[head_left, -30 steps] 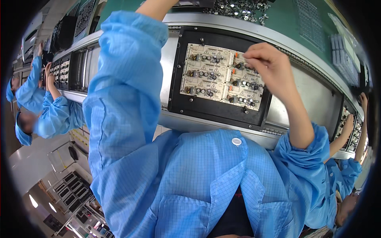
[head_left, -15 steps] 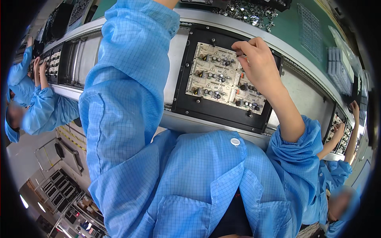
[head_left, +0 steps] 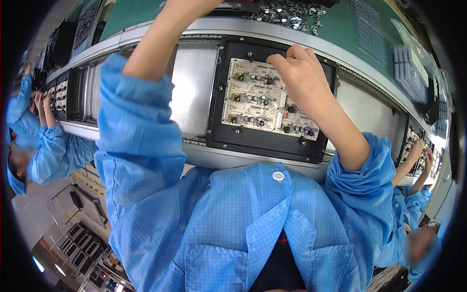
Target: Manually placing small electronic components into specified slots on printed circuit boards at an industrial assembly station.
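Silver conveyor rail [head_left: 228,27] arches across the upper half of the frame, dividing the line from a green work surface [head_left: 335,29] at the top. Right hand [head_left: 304,78] arches over the upper right of the cream circuit board panel [head_left: 253,95], fingers bent and partly closed; whether they pinch a part cannot be told. Left forearm [head_left: 158,41] runs out past the top edge, so the left hand's opening and hold cannot be told. The panel sits at upper centre inside a black carrier [head_left: 262,142], whose dark border shows on its left and lower sides. Stretches of metal bed lie on either side, left [head_left: 194,82] and right [head_left: 369,104], giving sideways room between the rails. Shiny small metal parts [head_left: 287,17] crowd the surface's near edge; stacked clear trays [head_left: 406,68] stand at upper right. Blue-clad co-workers line the far left [head_left: 46,158] and right edges.
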{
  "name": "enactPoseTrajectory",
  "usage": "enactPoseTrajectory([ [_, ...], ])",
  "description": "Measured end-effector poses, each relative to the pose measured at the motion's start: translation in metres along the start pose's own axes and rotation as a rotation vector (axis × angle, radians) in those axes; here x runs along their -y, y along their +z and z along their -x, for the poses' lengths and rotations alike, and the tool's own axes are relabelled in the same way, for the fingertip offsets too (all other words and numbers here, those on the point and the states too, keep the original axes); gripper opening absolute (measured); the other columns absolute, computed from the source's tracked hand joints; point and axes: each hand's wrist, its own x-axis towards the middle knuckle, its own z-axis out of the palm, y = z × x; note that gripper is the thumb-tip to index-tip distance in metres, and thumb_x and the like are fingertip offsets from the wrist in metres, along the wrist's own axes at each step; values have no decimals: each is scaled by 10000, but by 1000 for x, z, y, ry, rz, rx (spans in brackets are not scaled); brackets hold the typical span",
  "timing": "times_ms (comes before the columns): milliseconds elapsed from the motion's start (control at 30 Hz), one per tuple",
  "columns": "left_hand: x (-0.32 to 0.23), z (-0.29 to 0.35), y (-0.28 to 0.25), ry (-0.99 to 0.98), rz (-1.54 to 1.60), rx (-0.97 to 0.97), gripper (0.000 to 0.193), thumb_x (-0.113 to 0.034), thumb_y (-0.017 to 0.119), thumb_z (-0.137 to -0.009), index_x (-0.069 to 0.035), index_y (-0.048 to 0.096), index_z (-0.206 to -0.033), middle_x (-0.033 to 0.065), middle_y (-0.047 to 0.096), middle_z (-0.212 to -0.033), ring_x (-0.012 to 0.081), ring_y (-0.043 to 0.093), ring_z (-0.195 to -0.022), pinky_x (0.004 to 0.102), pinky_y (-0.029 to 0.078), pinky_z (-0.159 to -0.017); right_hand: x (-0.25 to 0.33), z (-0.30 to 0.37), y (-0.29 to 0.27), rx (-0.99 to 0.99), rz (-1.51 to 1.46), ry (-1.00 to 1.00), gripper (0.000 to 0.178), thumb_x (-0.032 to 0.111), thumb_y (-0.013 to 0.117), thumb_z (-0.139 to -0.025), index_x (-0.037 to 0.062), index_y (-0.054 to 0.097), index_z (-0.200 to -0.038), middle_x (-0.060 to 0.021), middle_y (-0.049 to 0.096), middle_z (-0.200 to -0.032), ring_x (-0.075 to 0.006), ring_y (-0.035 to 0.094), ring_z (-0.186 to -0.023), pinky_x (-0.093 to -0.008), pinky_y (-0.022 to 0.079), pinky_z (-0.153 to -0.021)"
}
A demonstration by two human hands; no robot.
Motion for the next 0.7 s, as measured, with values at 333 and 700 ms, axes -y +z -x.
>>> enactPoseTrajectory([
  [333, 5, 98, 11, -181, 214, 294, 174, -100, 711, -820, 41, 715, -924, 87, 704, -779, 103, 663, -745, 246, 533, -699, -118, -13, 6, -227, -176, 360, 245, 79, 704, -835, 44, 660, -1073, -120, 707, -918, -235, 672, -764, -322, 531, -745],
  [700, -4, 112, 36, -93, 103, 320, 114, -45, 675, -810, 44, 686, -881, 148, 698, -783, 244, 684, -744, 316, 548, -701, -139, -16, 5, -103, -448, 533, 262, 97, 648, -893, 27, 679, -1143, -44, 703, -897, -132, 669, -851, -277, 520, -771],
])
